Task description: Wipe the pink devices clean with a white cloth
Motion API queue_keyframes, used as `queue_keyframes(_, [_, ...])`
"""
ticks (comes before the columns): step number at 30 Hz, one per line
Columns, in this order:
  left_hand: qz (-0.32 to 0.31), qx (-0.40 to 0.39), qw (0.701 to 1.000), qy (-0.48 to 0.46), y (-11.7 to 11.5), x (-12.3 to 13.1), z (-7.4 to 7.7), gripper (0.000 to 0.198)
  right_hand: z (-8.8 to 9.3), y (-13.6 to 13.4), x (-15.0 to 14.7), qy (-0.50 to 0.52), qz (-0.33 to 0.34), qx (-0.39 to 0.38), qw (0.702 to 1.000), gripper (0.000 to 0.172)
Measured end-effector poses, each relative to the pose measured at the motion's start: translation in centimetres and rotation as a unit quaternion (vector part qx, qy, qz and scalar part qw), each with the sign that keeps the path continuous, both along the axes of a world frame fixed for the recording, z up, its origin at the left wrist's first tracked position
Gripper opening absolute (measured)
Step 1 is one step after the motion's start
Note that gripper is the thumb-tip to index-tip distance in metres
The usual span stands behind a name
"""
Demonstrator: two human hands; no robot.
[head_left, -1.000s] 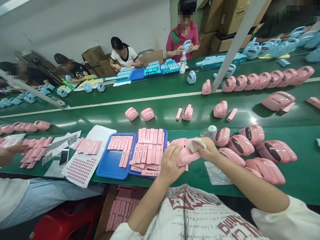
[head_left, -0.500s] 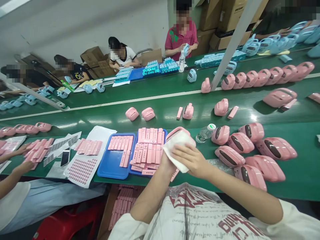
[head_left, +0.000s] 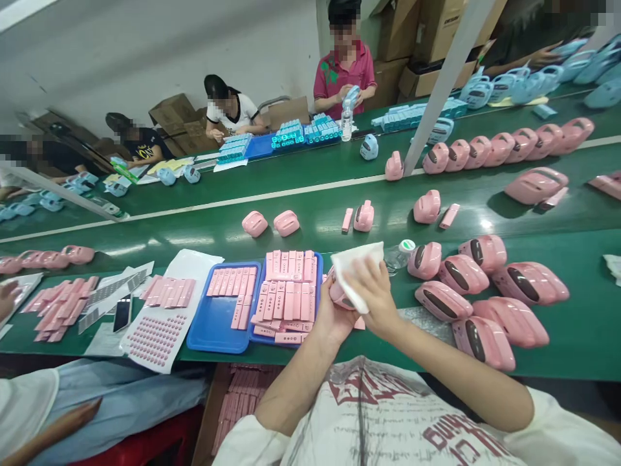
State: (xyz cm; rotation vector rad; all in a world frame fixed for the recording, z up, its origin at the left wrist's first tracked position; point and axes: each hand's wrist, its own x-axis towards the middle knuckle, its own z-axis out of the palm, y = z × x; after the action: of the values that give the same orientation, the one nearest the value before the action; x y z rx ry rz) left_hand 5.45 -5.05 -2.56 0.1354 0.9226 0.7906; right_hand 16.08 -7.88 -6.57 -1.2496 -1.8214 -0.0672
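Table edge [head_left: 572,364] lies near right hand [head_left: 377,299] gripping cloth [head_left: 356,268].

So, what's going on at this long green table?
The person wearing the camera holds a pink casing in the left hand and presses a white cloth against it with the right hand, above the green bench. A blue tray of pink strips lies just to the left, and a group of pink units to the right. Across the belt, a person in a red shirt handles a blue casing.
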Motion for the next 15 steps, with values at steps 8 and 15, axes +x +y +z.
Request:
queue_keyframes(8, [-0.068,0.014,0.996,0.054,0.0,0.3,-2.6,0.034,-2.6,-0.4,4.0,0.167,-0.083,-0.123,0.975,0.043])
queue_keyframes(15, [-0.416,0.297,0.838,0.191,-0.6,0.2,-6.6,0.094,-2.2,-2.6,8.1,0.496,-0.153,-0.46,0.721,0.048])
